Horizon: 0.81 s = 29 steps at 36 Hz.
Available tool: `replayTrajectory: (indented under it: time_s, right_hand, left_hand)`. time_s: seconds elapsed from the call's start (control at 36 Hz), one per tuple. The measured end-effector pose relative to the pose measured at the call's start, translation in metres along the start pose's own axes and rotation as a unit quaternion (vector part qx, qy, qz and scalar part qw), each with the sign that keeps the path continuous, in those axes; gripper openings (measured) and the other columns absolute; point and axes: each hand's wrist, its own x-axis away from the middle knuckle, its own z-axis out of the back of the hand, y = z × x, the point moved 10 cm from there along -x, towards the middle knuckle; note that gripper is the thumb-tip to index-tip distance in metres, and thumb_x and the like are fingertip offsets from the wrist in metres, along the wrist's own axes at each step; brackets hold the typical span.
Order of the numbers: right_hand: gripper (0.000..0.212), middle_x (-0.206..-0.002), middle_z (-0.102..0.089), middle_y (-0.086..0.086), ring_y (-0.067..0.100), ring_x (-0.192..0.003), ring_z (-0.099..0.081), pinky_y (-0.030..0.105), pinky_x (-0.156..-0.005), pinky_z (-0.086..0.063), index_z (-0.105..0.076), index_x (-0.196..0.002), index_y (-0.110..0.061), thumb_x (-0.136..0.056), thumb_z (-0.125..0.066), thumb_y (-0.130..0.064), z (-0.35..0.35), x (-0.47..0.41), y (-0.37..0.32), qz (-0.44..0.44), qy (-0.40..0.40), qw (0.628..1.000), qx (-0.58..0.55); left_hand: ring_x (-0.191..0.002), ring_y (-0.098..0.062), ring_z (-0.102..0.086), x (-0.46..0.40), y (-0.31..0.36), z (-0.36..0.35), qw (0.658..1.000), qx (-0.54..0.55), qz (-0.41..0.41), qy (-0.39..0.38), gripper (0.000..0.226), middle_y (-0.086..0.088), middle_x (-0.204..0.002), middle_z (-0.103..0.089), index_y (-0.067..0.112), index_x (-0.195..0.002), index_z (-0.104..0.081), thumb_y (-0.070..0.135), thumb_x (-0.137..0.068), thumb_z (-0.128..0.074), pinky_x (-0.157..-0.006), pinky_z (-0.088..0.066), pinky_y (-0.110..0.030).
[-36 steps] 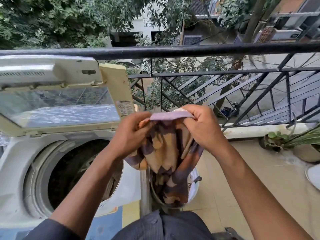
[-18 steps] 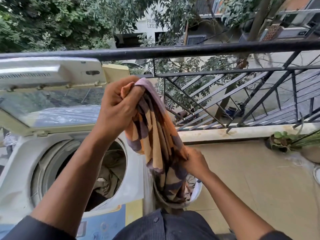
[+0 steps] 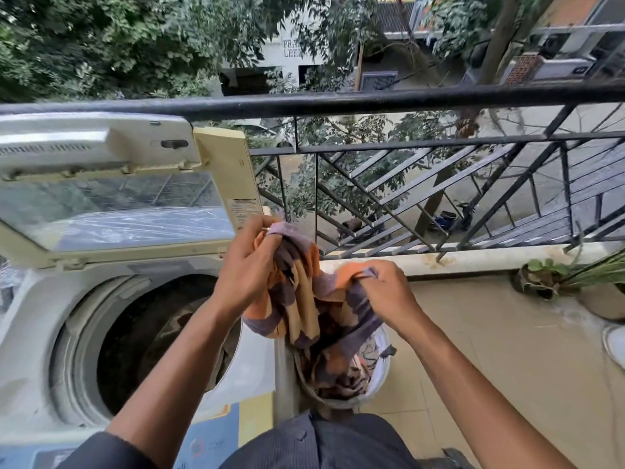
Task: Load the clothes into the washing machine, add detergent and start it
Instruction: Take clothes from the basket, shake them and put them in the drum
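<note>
**Patterned cloth held over the basket**

The orange-and-purple cloth (image 3: 297, 299) hangs bunched above the white laundry basket (image 3: 378, 377), whose contents it largely hides. The left hand (image 3: 247, 269) grips its upper end, fingers curled round it; the right hand (image 3: 385, 292) pinches another fold. The washing machine (image 3: 30, 333) stands just left, lid (image 3: 111, 204) raised, drum dark and hard to read. The railing (image 3: 372, 99) runs behind.

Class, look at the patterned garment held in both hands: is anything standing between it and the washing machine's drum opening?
Nothing visible blocks it. The lid is raised and the drum opening lies open, left of and below the garment, which the left hand and right hand grip above the basket.
</note>
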Motion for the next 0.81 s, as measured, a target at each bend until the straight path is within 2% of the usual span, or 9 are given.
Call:
replayTrajectory:
  time_s: [0.19, 0.31, 0.39, 0.44, 0.53, 0.58, 0.64, 0.72, 0.81]
  right_hand:
    - [0.025, -0.083, -0.076, 0.011, 0.036, -0.083, -0.073, 0.059, -0.081, -0.059, -0.077, -0.088, -0.014, -0.085, -0.053, -0.019, 0.06, 0.01, -0.112, 0.143, 0.036, 0.986, -0.078]
    - [0.028, -0.084, -0.07, 0.025, 0.047, -0.087, -0.066, 0.063, -0.08, -0.052, -0.071, -0.082, 0.001, -0.083, -0.054, -0.021, 0.102, 0.014, -0.187, 0.274, 0.049, 0.956, -0.092]
    - [0.027, -0.082, -0.067, 0.03, 0.049, -0.082, -0.064, 0.065, -0.076, -0.051, -0.069, -0.082, 0.005, -0.084, -0.054, -0.018, 0.107, 0.009, -0.204, 0.302, 0.04, 0.948, -0.094]
    - [0.031, -0.082, -0.066, 0.032, 0.049, -0.08, -0.064, 0.065, -0.074, -0.051, -0.068, -0.081, 0.006, -0.084, -0.055, -0.023, 0.101, 0.008, -0.203, 0.302, 0.038, 0.948, -0.094]
    - [0.036, -0.079, -0.062, 0.036, 0.042, -0.068, -0.061, 0.063, -0.067, -0.049, -0.064, -0.078, 0.011, -0.088, -0.056, -0.023, 0.083, 0.009, -0.196, 0.293, 0.027, 0.951, -0.092]
    - [0.034, -0.076, -0.063, 0.034, 0.039, -0.065, -0.061, 0.061, -0.064, -0.049, -0.065, -0.077, 0.01, -0.091, -0.057, -0.019, 0.071, 0.013, -0.194, 0.286, 0.012, 0.953, -0.096]
    - [0.028, -0.074, -0.066, 0.028, 0.034, -0.063, -0.061, 0.056, -0.063, -0.051, -0.067, -0.075, 0.006, -0.093, -0.06, -0.015, 0.06, 0.019, -0.192, 0.283, -0.005, 0.954, -0.103]
    - [0.03, -0.06, -0.056, 0.01, 0.019, -0.057, -0.047, 0.042, -0.053, -0.042, -0.059, -0.063, -0.008, -0.089, -0.066, -0.021, 0.054, 0.021, -0.187, 0.282, 0.0, 0.956, -0.075]
    - [0.035, -0.057, -0.048, -0.011, 0.01, -0.056, -0.043, 0.032, -0.052, -0.037, -0.052, -0.062, -0.018, -0.08, -0.076, -0.036, 0.056, 0.023, -0.172, 0.277, 0.02, 0.96, -0.015]
  left_hand:
    - [-0.089, -0.033, -0.071, -0.001, -0.006, -0.002, 1.0, 0.005, 0.002, -0.012, 0.027, -0.01, -0.09, -0.075, 0.02, -0.106, -0.07, 0.026, -0.094, -0.047, -0.086, -0.058, -0.055]
    - [-0.077, -0.01, -0.069, -0.005, 0.001, 0.002, 0.999, 0.051, -0.01, 0.016, 0.032, 0.004, -0.08, -0.076, 0.015, -0.099, -0.071, -0.001, -0.1, -0.044, -0.073, -0.055, -0.024]
    - [-0.075, -0.003, -0.068, -0.006, 0.008, 0.005, 0.996, 0.083, -0.005, 0.028, 0.027, 0.008, -0.075, -0.075, 0.009, -0.095, -0.069, -0.002, -0.101, -0.046, -0.07, -0.051, -0.015]
    - [-0.08, -0.018, -0.069, -0.008, 0.009, 0.004, 0.995, 0.094, -0.001, 0.016, 0.016, -0.005, -0.08, -0.074, 0.003, -0.098, -0.066, 0.011, -0.1, -0.052, -0.072, -0.052, -0.025]
    - [-0.068, -0.051, -0.065, -0.001, 0.008, -0.018, 0.986, 0.135, 0.019, -0.098, 0.05, -0.029, -0.084, -0.067, -0.001, -0.117, -0.048, 0.043, -0.093, -0.056, -0.063, -0.056, -0.048]
    - [-0.09, -0.034, -0.074, 0.004, 0.01, -0.028, 0.987, 0.074, -0.011, -0.145, 0.06, -0.012, -0.107, -0.072, 0.023, -0.127, -0.049, 0.061, -0.083, -0.064, -0.079, -0.061, -0.049]
    - [-0.099, -0.006, -0.072, 0.008, 0.015, -0.037, 0.984, 0.012, -0.056, -0.166, 0.051, 0.012, -0.112, -0.072, 0.045, -0.124, -0.053, 0.059, -0.078, -0.071, -0.087, -0.059, -0.029]
    - [-0.073, -0.007, -0.061, 0.008, 0.022, -0.04, 0.989, 0.023, -0.075, -0.124, 0.009, 0.013, -0.081, -0.068, 0.033, -0.093, -0.068, 0.031, -0.085, -0.065, -0.069, -0.049, -0.029]
    - [-0.072, -0.012, -0.057, 0.004, 0.024, -0.021, 0.995, 0.053, -0.066, -0.05, 0.02, 0.007, -0.075, -0.064, 0.031, -0.081, -0.069, 0.021, -0.083, -0.052, -0.068, -0.045, -0.032]
